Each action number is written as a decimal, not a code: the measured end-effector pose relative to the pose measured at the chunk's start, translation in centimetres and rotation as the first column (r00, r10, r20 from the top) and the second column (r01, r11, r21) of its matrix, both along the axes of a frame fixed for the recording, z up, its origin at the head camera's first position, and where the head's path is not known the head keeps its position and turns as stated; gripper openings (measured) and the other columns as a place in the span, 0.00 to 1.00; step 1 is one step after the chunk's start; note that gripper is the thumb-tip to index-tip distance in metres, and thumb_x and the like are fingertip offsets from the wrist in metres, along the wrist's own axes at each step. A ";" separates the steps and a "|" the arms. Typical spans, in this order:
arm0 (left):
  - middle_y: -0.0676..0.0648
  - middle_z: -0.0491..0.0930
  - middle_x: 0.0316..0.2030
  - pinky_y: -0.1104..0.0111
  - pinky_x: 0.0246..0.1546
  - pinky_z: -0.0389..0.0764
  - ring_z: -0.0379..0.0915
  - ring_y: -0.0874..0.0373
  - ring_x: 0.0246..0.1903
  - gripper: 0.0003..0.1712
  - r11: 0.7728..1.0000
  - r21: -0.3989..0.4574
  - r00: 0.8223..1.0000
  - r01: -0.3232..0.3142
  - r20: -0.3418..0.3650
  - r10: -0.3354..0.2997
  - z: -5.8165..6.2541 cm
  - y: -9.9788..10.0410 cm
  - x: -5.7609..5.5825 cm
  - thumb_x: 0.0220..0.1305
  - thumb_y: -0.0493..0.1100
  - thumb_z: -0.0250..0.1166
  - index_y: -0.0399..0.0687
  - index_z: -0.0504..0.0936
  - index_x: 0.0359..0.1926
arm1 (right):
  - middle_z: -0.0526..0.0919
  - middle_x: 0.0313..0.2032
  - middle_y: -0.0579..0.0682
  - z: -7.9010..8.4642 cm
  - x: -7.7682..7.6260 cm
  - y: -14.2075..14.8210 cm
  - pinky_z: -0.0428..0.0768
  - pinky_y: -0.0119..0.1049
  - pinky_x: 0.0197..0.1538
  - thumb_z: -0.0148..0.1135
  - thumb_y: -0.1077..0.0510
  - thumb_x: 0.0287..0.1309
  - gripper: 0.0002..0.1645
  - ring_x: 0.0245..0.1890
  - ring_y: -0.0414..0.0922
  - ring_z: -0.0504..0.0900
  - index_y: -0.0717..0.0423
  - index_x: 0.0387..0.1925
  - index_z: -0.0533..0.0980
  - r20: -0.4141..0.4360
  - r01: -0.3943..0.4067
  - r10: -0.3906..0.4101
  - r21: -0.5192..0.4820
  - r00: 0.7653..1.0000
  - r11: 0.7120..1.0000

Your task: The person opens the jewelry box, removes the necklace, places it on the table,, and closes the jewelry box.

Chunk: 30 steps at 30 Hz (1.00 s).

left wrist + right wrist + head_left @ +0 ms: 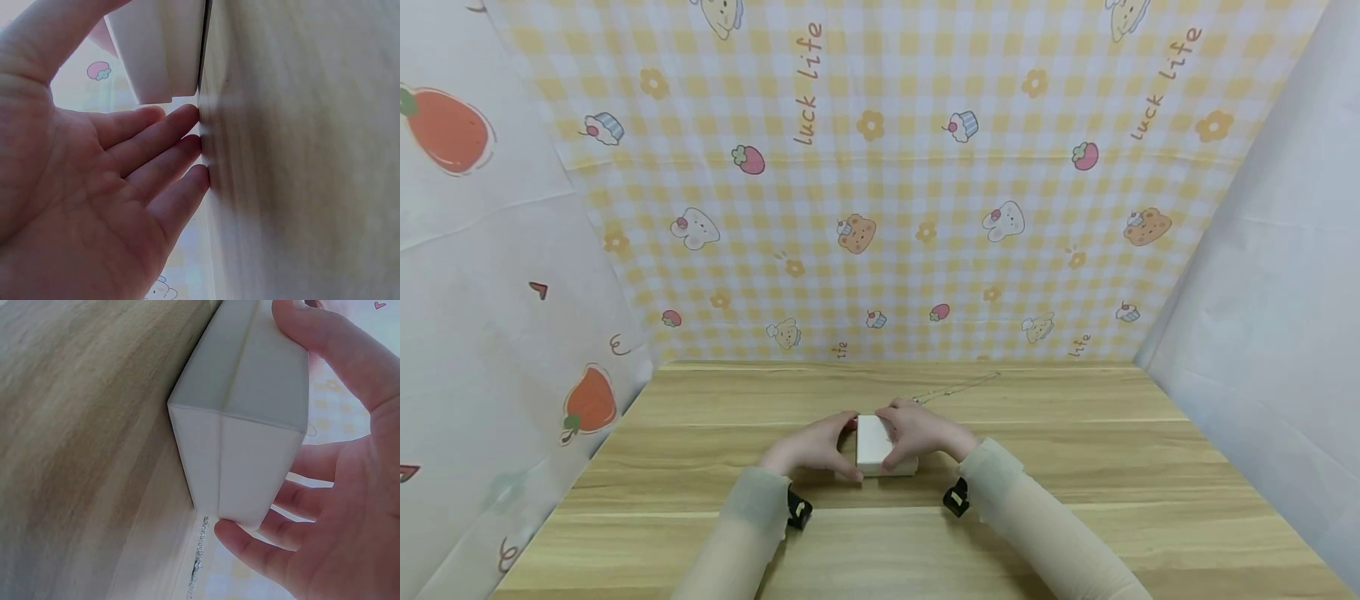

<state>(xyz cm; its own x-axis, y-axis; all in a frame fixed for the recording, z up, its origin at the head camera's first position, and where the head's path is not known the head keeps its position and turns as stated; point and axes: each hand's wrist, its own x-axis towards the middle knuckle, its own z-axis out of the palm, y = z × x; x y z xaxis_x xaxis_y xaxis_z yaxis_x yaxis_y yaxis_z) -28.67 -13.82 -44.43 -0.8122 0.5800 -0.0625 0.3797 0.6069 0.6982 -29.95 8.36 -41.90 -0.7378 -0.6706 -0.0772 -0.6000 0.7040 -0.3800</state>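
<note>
A small white lidded box [872,442] stands on the wooden table, a seam between lid and base running along its side [250,462]. My right hand [922,432] grips the box from the right, thumb on the near side and fingers at the far side. On the left, my left hand [816,446] stands around the box with its thumb by the near corner. In the left wrist view its fingers [150,147] are nearly straight, the fingertips at the tabletop just past the box's end. Behind the box lies a thin silver chain [958,388], which sparkles in the right wrist view [198,565].
The wood-grain table [1037,533] ends at a yellow checked cloth backdrop [880,183]. Pale cloth walls flank it, the left one [497,250] printed with strawberries. Black wrist straps [957,497] sit below both hands.
</note>
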 end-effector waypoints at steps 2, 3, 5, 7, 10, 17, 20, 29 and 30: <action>0.34 0.65 0.65 0.50 0.64 0.60 0.59 0.42 0.66 0.61 1.000 0.001 1.000 -0.002 0.004 0.002 0.0 0.0 0.1 0.42 0.49 0.80 0.27 0.55 0.69 | 0.73 0.52 0.55 0.0 0.0 0.0 0.74 0.41 0.52 0.78 0.48 0.38 0.53 0.46 0.46 0.71 0.66 0.64 0.67 0.000 0.001 -0.001 0.002 1.000 1.000; 0.34 0.64 0.65 0.50 0.64 0.60 0.59 0.42 0.66 0.61 1.000 0.002 1.000 -0.003 0.005 0.003 0.0 0.0 0.1 0.42 0.48 0.80 0.27 0.55 0.70 | 0.73 0.52 0.55 0.0 0.0 0.0 0.74 0.42 0.52 0.78 0.48 0.38 0.53 0.46 0.46 0.71 0.66 0.64 0.67 0.000 0.002 -0.002 0.003 1.000 1.000; 0.34 0.64 0.66 0.50 0.64 0.60 0.58 0.42 0.66 0.61 1.000 0.003 1.000 -0.001 0.004 0.001 0.1 0.0 0.1 0.42 0.48 0.80 0.28 0.55 0.70 | 0.73 0.52 0.55 0.0 0.0 0.0 0.74 0.41 0.52 0.78 0.47 0.39 0.53 0.46 0.46 0.71 0.65 0.65 0.67 -0.004 0.006 -0.006 0.008 1.000 1.000; 0.34 0.64 0.66 0.50 0.64 0.60 0.58 0.41 0.66 0.60 1.000 0.002 1.000 0.004 -0.005 -0.004 0.2 0.0 0.2 0.43 0.48 0.80 0.28 0.56 0.69 | 0.73 0.53 0.56 -0.1 0.1 0.0 0.74 0.42 0.52 0.78 0.46 0.39 0.53 0.47 0.46 0.72 0.66 0.65 0.67 -0.010 0.008 -0.008 0.007 1.000 1.000; 0.34 0.64 0.66 0.50 0.64 0.60 0.59 0.42 0.66 0.59 1.000 0.002 1.000 0.012 -0.020 -0.012 0.3 0.0 0.2 0.43 0.49 0.79 0.28 0.57 0.69 | 0.73 0.54 0.56 -0.3 0.1 0.0 0.74 0.42 0.53 0.78 0.45 0.39 0.54 0.48 0.47 0.72 0.66 0.65 0.66 -0.023 0.009 -0.009 0.006 1.000 1.000; 0.37 0.66 0.64 0.49 0.64 0.59 0.61 0.44 0.65 0.59 1.000 0.021 1.000 0.016 -0.009 -0.015 0.2 0.0 0.2 0.44 0.50 0.79 0.33 0.56 0.71 | 0.72 0.56 0.57 -0.8 0.0 0.1 0.75 0.41 0.51 0.79 0.44 0.39 0.56 0.48 0.47 0.72 0.66 0.66 0.65 -0.026 -0.002 0.001 -0.009 1.000 1.000; 0.37 0.67 0.64 0.49 0.64 0.59 0.61 0.44 0.65 0.60 1.000 0.025 1.000 0.010 0.009 -0.011 0.1 0.0 0.2 0.45 0.52 0.79 0.34 0.54 0.72 | 0.72 0.56 0.57 -0.8 0.1 0.1 0.74 0.40 0.51 0.78 0.44 0.39 0.56 0.48 0.46 0.71 0.66 0.66 0.64 -0.018 -0.003 0.003 -0.015 1.000 1.000; 0.37 0.67 0.64 0.48 0.64 0.59 0.60 0.43 0.65 0.58 1.000 0.026 1.000 0.004 0.018 -0.005 0.1 0.0 0.1 0.47 0.54 0.77 0.36 0.57 0.71 | 0.69 0.59 0.59 -0.6 0.2 0.8 0.73 0.44 0.55 0.77 0.45 0.42 0.57 0.52 0.49 0.71 0.67 0.68 0.61 0.027 0.001 0.000 -0.029 1.000 1.000; 0.37 0.67 0.64 0.48 0.64 0.59 0.60 0.43 0.65 0.57 1.000 0.027 1.000 0.003 0.017 -0.004 0.1 0.0 0.1 0.47 0.54 0.78 0.36 0.57 0.71 | 0.69 0.60 0.59 -0.6 0.2 0.9 0.73 0.45 0.56 0.77 0.45 0.42 0.57 0.53 0.50 0.72 0.67 0.68 0.61 0.032 0.005 -0.004 -0.031 0.999 1.000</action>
